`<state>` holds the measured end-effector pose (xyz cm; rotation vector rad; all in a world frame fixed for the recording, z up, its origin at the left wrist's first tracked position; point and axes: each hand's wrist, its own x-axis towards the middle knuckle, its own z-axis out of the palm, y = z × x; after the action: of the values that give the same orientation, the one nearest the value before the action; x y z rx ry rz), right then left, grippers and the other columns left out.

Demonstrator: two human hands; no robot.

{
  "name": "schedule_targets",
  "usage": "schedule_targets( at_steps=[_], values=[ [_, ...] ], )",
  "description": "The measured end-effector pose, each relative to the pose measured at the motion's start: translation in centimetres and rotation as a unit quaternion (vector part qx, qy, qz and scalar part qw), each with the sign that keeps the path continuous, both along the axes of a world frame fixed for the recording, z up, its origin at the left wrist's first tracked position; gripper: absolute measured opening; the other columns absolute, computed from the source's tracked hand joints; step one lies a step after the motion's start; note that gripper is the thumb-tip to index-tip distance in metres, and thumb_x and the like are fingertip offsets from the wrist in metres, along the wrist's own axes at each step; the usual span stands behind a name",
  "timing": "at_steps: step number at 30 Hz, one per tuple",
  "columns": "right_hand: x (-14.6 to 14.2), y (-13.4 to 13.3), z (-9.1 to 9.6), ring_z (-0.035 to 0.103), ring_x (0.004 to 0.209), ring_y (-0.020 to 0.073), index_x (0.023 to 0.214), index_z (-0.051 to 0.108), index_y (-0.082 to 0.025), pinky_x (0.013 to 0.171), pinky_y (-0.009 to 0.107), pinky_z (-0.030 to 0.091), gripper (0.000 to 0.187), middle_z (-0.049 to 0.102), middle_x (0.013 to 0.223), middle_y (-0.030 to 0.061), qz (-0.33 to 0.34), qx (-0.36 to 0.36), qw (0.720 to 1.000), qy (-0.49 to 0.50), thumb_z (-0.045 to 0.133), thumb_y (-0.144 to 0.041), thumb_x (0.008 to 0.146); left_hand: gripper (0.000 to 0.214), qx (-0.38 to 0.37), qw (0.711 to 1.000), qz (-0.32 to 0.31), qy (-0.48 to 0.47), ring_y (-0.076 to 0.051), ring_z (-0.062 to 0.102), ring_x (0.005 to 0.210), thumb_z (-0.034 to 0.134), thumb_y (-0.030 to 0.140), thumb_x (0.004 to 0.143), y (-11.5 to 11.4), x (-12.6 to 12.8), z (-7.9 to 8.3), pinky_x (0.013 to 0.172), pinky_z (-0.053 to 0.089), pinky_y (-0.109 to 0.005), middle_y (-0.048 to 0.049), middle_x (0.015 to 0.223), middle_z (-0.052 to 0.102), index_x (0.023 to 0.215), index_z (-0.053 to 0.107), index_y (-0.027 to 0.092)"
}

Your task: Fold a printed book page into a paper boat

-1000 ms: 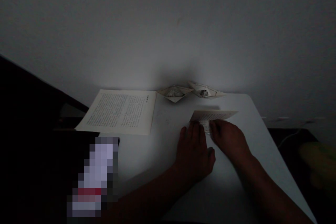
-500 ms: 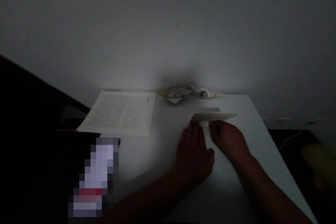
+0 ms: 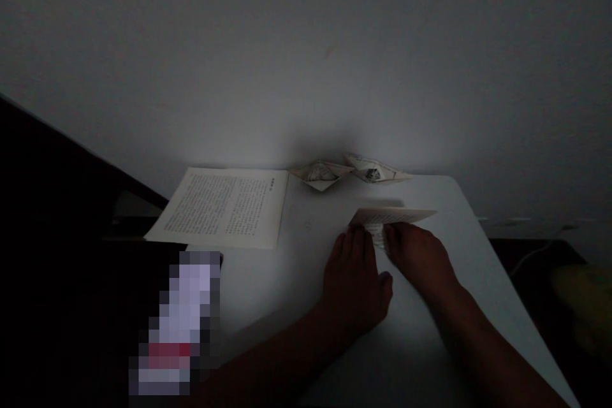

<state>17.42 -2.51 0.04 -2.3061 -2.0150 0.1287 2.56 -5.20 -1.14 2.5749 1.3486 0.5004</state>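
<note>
A folded sheet of printed paper lies on the white table, its back part raised in a flap. My left hand rests flat, back upward, with its fingertips on the near left part of the paper and the thumb out to the right. On the paper's near right side, my right hand has curled fingers closed on the edge. Both hands cover much of the near part, where a strip of print shows between them. Against the wall sit two folded paper boats, a left one and a right one.
Printed sheets lie at the back left of the white table. A phone-like device, blurred out by pixels, is at the front left. The wall rises behind the table. A cable runs beyond the right edge.
The whole view has shifted slightly. Both hands keep nearly the same places on the folded paper, and the boats and sheets have not moved.
</note>
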Motion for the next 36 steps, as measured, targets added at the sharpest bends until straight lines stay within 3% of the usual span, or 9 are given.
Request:
schedule_targets(
  at_steps=[5, 14, 36],
  values=[
    [-0.1, -0.1, 0.2, 0.066, 0.073, 0.0236, 0.083, 0.066, -0.018, 0.059, 0.031, 0.039, 0.037, 0.071, 0.082, 0.0115, -0.002, -0.014, 1.0, -0.002, 0.034, -0.035, 0.092, 0.067, -0.002, 1.0, 0.03, -0.001, -0.033, 0.039, 0.125, 0.052, 0.039, 0.079, 0.6, -1.0, 0.5, 0.109, 0.027, -0.046, -0.0221, 0.134, 0.043, 0.132, 0.037, -0.001],
    [0.1, 0.0, 0.0, 0.066, 0.073, 0.0231, 0.081, 0.064, -0.019, 0.059, 0.03, 0.038, 0.035, 0.071, 0.081, 0.0096, -0.003, -0.023, 1.0, -0.002, 0.035, -0.036, 0.091, 0.056, -0.001, 0.998, 0.056, 0.004, -0.03, 0.047, 0.106, 0.055, 0.042, 0.077, 1.4, -1.2, 1.2, 0.097, 0.036, -0.049, -0.0158, 0.117, 0.052, 0.123, 0.047, 0.01],
    [-0.1, 0.0, 0.3, 0.066, 0.076, 0.0241, 0.084, 0.064, -0.017, 0.061, 0.031, 0.038, 0.036, 0.071, 0.084, 0.0115, -0.005, -0.029, 1.0, -0.001, 0.033, -0.034, 0.092, 0.061, -0.001, 0.998, 0.069, 0.015, -0.03, 0.044, 0.108, 0.058, 0.051, 0.075, 1.9, -1.9, 1.1, 0.095, 0.035, -0.048, -0.013, 0.117, 0.049, 0.125, 0.049, 0.018]
  ],
)
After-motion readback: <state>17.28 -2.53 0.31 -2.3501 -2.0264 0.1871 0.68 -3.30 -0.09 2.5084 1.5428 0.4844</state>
